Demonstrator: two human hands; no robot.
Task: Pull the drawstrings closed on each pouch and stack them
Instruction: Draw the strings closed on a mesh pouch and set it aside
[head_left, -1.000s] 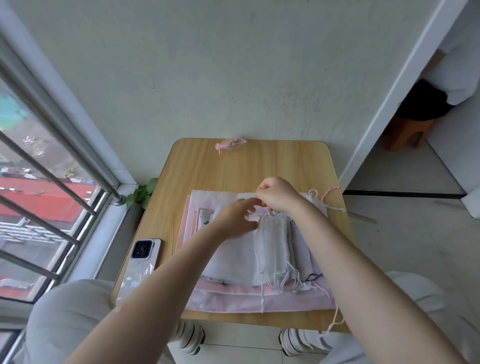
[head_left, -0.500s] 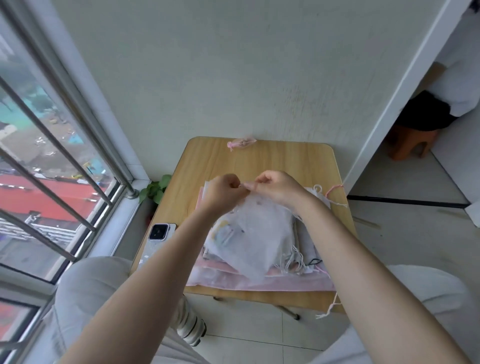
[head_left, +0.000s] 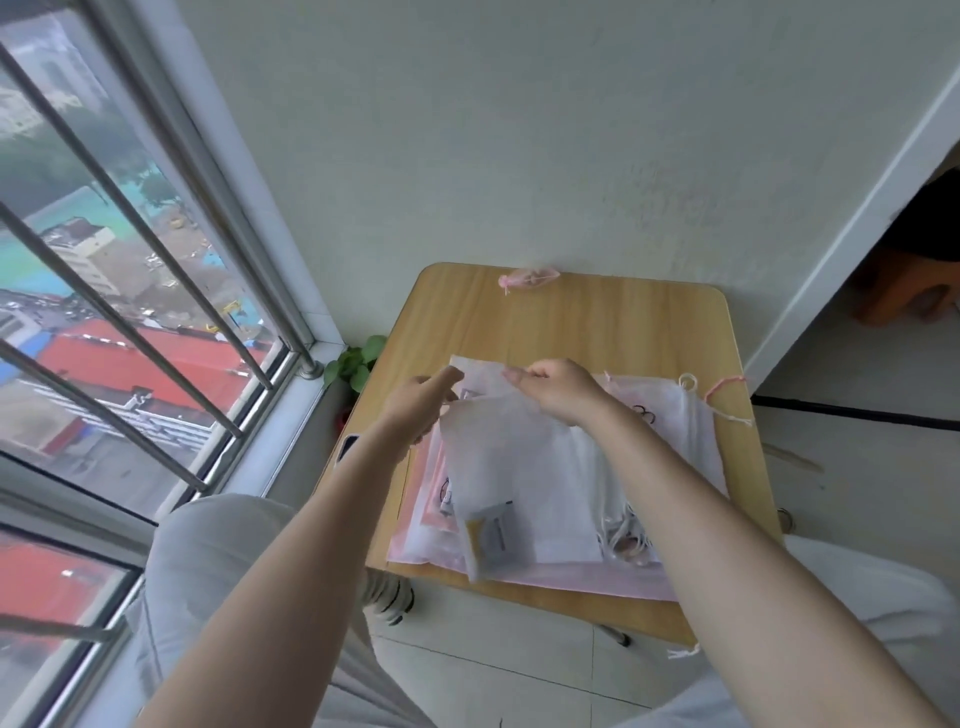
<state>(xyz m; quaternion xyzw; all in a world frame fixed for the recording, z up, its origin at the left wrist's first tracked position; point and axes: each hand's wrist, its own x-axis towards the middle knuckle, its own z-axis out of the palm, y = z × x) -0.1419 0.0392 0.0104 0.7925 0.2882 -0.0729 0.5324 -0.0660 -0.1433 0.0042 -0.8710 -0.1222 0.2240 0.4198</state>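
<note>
While the white pouch hangs lifted: the task looks to be near its start, with most pouches not yet drawn shut.
Held pouch: a sheer white pouch (head_left: 498, 467) is raised above the pile, its top edge between the two hands; a small yellow-and-grey item shows through its lower end.
Right hand: the right hand (head_left: 558, 389) has curled fingers pinching the pouch's top edge.
Left hand: the left hand (head_left: 423, 402) is at the pouch's other top corner; blur hides whether it pinches cloth or cord, so its grip cannot be told.
Done: one small pink pouch (head_left: 527, 278) lies bunched at the far edge of the table (head_left: 597, 322), seemingly already cinched.
Left: a flat pile of white and pink pouches (head_left: 670, 452) lies under the hands, cords trailing loose.
Edges: the pile overhangs toward the near table edge; a phone (head_left: 347, 448) lies at the left edge, mostly hidden by the forearm.
Open room: bare wood lies between the pile and the pink pouch, a likely stacking spot.
</note>
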